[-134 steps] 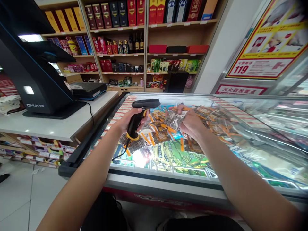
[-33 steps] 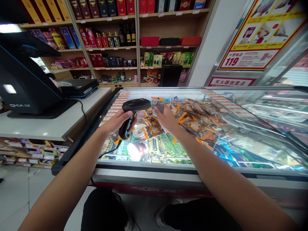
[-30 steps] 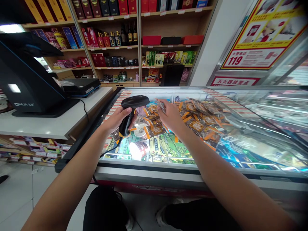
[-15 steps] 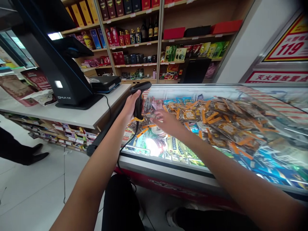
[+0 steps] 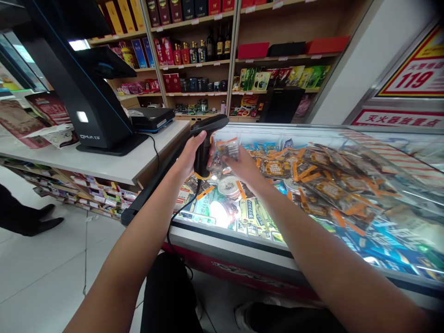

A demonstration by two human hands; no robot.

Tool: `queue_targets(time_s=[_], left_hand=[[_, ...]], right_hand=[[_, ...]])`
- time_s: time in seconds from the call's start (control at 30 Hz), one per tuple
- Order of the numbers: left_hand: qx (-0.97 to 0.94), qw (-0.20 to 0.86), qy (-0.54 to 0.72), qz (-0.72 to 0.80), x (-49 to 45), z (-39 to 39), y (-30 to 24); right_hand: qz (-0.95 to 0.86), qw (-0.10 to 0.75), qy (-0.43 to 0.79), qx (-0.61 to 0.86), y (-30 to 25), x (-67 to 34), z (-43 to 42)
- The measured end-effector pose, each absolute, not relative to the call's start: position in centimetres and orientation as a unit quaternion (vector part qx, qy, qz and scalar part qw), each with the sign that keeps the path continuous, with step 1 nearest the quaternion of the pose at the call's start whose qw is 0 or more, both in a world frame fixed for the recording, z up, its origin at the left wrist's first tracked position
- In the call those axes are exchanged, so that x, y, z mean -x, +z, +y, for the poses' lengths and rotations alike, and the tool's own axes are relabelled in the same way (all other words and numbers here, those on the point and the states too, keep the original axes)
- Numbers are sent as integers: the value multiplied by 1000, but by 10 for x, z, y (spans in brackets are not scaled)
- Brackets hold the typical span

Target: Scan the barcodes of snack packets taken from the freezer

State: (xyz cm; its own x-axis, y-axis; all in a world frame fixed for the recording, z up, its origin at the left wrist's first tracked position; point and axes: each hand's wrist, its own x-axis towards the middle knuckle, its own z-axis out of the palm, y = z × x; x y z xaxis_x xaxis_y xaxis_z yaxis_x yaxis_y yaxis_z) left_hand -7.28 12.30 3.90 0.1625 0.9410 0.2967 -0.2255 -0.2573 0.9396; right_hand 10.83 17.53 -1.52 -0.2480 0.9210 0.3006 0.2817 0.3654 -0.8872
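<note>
My left hand (image 5: pixel 191 150) is wrapped round the handle of a black barcode scanner (image 5: pixel 203 155), whose cable hangs down over the freezer's front edge. Just to its right, my right hand (image 5: pixel 242 165) grips a clear plastic food packet (image 5: pixel 227 150) with an orange strip and holds it up in front of the scanner. The packet's contents are blurred. Beneath both hands lies a chest freezer (image 5: pixel 229 243) filled with packets. A round tub (image 5: pixel 229 186) shows below the right hand, and brown packets with orange strips (image 5: pixel 322 185) are heaped to the right.
On the left, a white counter (image 5: pixel 121 165) carries a black checkout terminal (image 5: pixel 93 106) and a black scale (image 5: pixel 154 119). Shelves with boxes and bottles (image 5: pixel 218 46) stand behind the freezer. Another person's black shoes (image 5: pixel 43 219) are on the tiled floor at far left.
My right hand has lifted the packet up beside the scanner, uncovering the round tub. The scanner has shifted slightly right and turned a little.
</note>
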Motion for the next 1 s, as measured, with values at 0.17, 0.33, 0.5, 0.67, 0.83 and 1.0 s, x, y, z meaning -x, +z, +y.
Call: queue_targets(time_s=[0.17,0.33,0.5,0.67,0.83,1.0], left_hand=[[-641,535,476,276,65,114,33],[-701,525,390,282,61,120,20],[-722,516,357,291,61,125,14],[-736,511,343,282,59,124,13],[-726,527,348,273,58,121,16],[-698,548,366,280,58,123,15]], right_hand=[[-539,577,469,396,16,-145,187],[-511,577,524,363,29,-156,190],[-493,585,537,355,30,-151,185],[-444,604,559,354,34,-149,179],[-466,596,547,358,30,-151,186],[-590,569,375,432,28,-164,194]])
